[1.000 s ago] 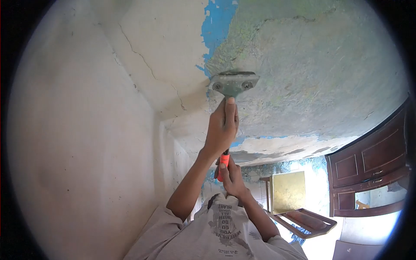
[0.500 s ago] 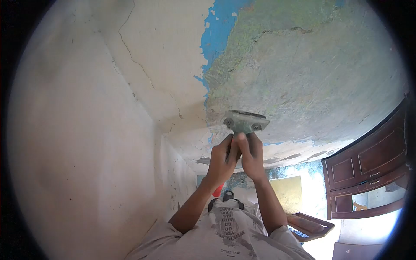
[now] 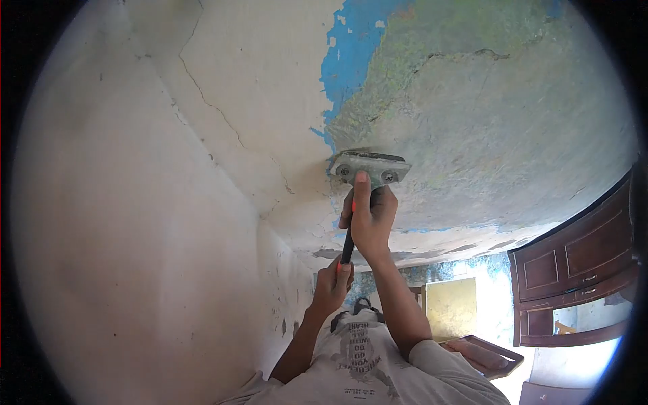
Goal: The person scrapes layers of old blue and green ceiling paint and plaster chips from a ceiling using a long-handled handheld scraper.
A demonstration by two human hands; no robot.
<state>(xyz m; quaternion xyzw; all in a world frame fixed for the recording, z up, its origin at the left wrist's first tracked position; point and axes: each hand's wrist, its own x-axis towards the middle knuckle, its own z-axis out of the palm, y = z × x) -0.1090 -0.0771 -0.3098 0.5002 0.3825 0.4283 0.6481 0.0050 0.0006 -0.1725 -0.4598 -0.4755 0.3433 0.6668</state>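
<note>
A wall scraper (image 3: 368,169) with a wide metal head, two screws and a black and red handle lies with its blade against the wall. My right hand (image 3: 371,223) is wrapped round the handle just below the head, thumb stretched up onto the metal. Lower down, my left hand (image 3: 331,289) closes round the handle's end. Beside the blade, a strip of blue paint (image 3: 351,57) runs between cream paint (image 3: 263,88) and bare grey-green plaster (image 3: 493,128).
A plain pale wall (image 3: 155,250) meets the scraped one at a corner on the left. To the right stands a dark wooden cabinet (image 3: 574,256). A yellow panel (image 3: 451,309) and a brown wooden-framed piece of furniture (image 3: 496,354) are lower right.
My left hand has slid down to the handle's end, away from my right hand. The scraper head has moved a little up and left, to the edge of the blue paint.
</note>
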